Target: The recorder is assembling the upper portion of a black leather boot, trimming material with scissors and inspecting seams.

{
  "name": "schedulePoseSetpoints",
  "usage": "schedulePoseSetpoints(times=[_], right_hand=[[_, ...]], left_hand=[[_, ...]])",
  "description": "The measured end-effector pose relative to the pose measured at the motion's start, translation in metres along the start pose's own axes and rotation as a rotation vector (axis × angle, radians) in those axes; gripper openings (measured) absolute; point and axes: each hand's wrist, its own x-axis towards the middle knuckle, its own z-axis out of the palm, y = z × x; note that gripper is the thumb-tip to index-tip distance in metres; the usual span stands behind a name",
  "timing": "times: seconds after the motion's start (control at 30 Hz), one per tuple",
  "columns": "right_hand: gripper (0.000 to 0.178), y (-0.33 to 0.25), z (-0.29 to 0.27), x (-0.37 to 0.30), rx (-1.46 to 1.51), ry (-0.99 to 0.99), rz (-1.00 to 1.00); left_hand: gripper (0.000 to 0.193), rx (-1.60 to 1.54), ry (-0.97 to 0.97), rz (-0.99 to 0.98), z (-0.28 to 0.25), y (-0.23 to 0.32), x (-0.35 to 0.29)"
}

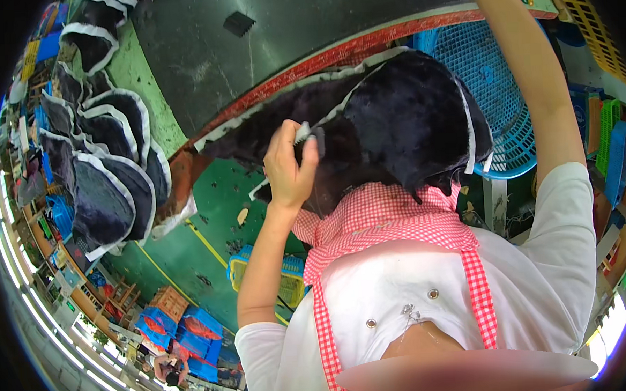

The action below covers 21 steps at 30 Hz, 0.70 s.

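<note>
A large dark fur piece (400, 115) with white-taped edges lies over my lap and against the table's red edge. My left hand (289, 168) is closed in a pinch on the fur piece where one white edge ends. A small dark bit and a white bit show between its thumb and fingers; what they are I cannot make out. My right arm (531, 67) stretches up past the table's right end, and its hand lies beyond the top of the picture.
The dark-topped table (203, 74) has a small black scrap (239, 24) on it. Several white-edged fur pieces (103, 197) hang at the left. A blue mesh basket (513, 134) stands at the right. Blue and yellow baskets (289, 284) sit on the green floor (222, 199).
</note>
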Motion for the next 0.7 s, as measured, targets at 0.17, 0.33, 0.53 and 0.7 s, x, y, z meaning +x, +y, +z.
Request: schedulePoseSetpoints(times=[0.17, 0.33, 0.53, 0.7], right_hand=[[0.019, -0.04, -0.083, -0.098, 0.63, -0.16, 0.197], [0.016, -0.077, -0.016, -0.238, 0.995, -0.655, 0.391], [0.018, -0.074, 0.007, -0.277, 1.095, -0.418, 0.523], [0.017, -0.068, 0.008, -0.272, 1.065, -0.461, 0.497]], left_hand=[[0.015, 0.343, 0.199, 0.25, -0.014, 0.005, 0.011], [0.012, 0.335, 0.209, 0.024, -0.045, -0.003, -0.025], [0.013, -0.451, 0.045, -0.254, -0.049, 0.009, -0.044], [0.021, -0.678, -0.107, -0.38, -0.04, 0.03, -0.026]])
